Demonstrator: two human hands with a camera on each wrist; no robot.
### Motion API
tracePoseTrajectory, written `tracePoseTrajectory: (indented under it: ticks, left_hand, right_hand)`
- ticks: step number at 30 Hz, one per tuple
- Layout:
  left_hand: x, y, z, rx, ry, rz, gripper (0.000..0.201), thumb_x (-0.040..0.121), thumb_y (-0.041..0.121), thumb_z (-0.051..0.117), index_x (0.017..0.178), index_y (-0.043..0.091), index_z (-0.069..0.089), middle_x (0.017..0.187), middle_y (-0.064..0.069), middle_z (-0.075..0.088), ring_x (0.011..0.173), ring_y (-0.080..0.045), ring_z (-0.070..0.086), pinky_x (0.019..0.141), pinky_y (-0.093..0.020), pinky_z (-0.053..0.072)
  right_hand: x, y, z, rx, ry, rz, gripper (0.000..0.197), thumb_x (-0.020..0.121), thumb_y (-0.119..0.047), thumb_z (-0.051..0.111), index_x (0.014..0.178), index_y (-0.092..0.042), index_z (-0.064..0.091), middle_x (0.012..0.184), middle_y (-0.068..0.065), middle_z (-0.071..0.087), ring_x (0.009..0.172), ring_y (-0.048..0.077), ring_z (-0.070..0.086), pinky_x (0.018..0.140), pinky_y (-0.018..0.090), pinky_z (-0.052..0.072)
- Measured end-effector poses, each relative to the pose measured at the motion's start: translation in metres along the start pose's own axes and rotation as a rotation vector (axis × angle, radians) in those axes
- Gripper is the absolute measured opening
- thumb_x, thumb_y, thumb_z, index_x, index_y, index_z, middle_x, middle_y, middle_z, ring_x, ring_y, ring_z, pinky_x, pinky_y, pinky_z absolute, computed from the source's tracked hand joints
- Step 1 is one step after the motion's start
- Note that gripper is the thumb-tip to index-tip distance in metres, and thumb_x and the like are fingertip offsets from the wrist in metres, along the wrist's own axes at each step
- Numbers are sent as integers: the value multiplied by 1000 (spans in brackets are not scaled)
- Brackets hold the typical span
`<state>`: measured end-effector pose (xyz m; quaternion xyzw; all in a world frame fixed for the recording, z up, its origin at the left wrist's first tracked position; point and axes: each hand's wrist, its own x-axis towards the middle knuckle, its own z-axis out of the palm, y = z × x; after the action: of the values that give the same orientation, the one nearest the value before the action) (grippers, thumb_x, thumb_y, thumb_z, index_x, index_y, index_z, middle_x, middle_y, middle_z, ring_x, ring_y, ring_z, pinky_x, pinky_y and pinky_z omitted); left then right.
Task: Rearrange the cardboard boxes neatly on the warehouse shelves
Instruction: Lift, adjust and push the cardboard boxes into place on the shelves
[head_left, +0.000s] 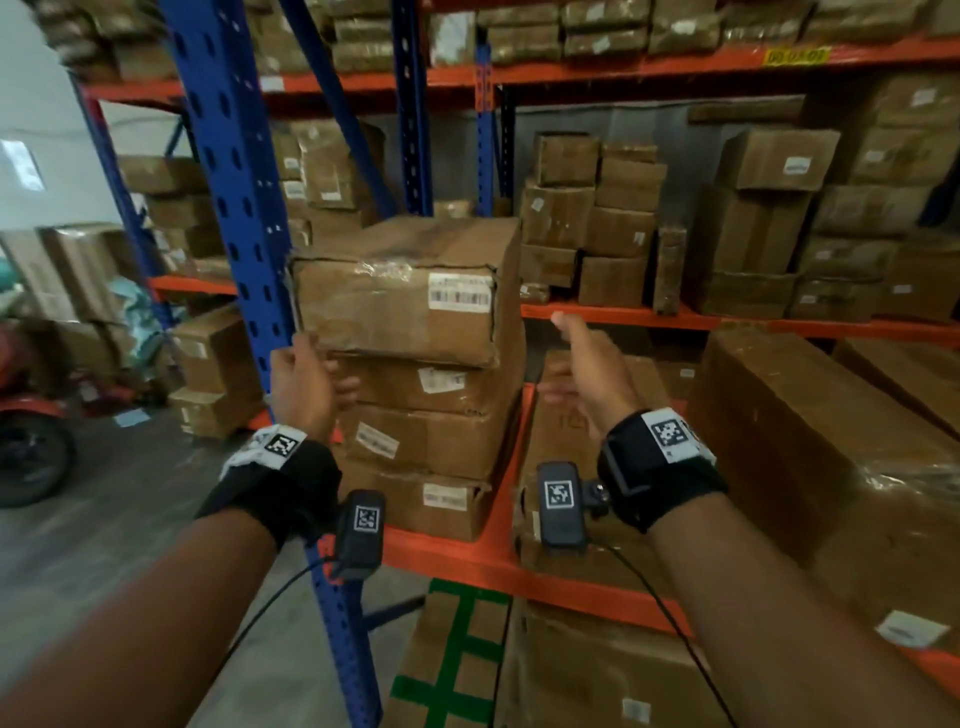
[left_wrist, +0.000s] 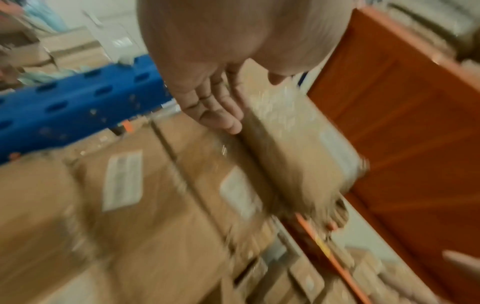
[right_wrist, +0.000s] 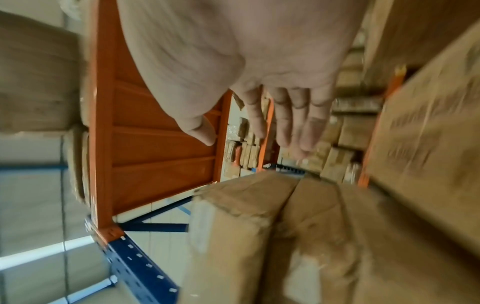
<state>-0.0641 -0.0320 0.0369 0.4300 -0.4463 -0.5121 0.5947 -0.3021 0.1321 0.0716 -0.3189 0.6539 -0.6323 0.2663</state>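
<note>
To your left, the blue upright (head_left: 244, 218) stands just beside the stack of boxes (head_left: 421, 395), so your left hand (head_left: 301, 387) has only a narrow gap there. On the right, open space lies between the stack and the large box (head_left: 810, 441), under the orange beam (head_left: 675, 318); your right hand (head_left: 592, 371) sits in it.

Both bare forearms wear black wrist straps (head_left: 280, 483) with white square-code tags (head_left: 670, 432), each carrying a small black camera (head_left: 560, 505) (thin black cable (head_left: 670, 623) attached).
</note>
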Motion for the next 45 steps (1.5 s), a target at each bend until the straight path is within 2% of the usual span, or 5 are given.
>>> tracePoseTrajectory:
  ticks: [4, 13, 19, 30, 45]
  left_hand:
    - [20, 53, -11, -11, -69, -151, 120, 64, 96, 61, 161, 26, 44, 127, -18, 69, 96, -33, 79, 71, -41, 66]
    - [33, 75, 10, 106, -86, -232, 109, 92, 75, 69, 171, 10, 32, 173, -19, 41, 156, -42, 44, 127, -55, 40]
    - [55, 58, 5, 1, -164, -306, 180, 16, 106, 77, 170, 23, 36, 167, -17, 48, 147, -44, 52, 120, -67, 45]
    - [8, 76, 26, 21, -420, -327, 66, 84, 70, 75, 132, 26, 67, 132, -15, 73, 122, -37, 69, 108, -57, 55]
    - [-111, 27, 128, -23, -628, -390, 58, 88, 68, 73, 123, 23, 69, 124, -16, 79, 117, -35, 75, 109, -55, 59]
  right_hand:
    - [21, -31, 41, 122, -206, 188, 88, 83, -87, 61, 153, -33, 48, 139, 14, 62, 119, 39, 66, 101, 50, 58]
    - [42, -66, 85, 224, -286, 62, 37, 107, -49, 53, 109, -15, 67, 117, 17, 75, 108, 33, 71, 103, 45, 57]
    - [49, -61, 83, 236, -211, 102, 35, 103, -48, 54, 85, -19, 63, 81, 5, 69, 81, 25, 66, 87, 36, 53]
    - [28, -29, 33, 361, -119, 138, 51, 88, -57, 65, 119, -18, 79, 105, 10, 78, 99, 30, 72, 98, 46, 57]
    - [-23, 19, -130, 368, 125, 192, 58, 67, -66, 69, 110, -29, 77, 125, 9, 79, 116, 34, 71, 99, 53, 57]
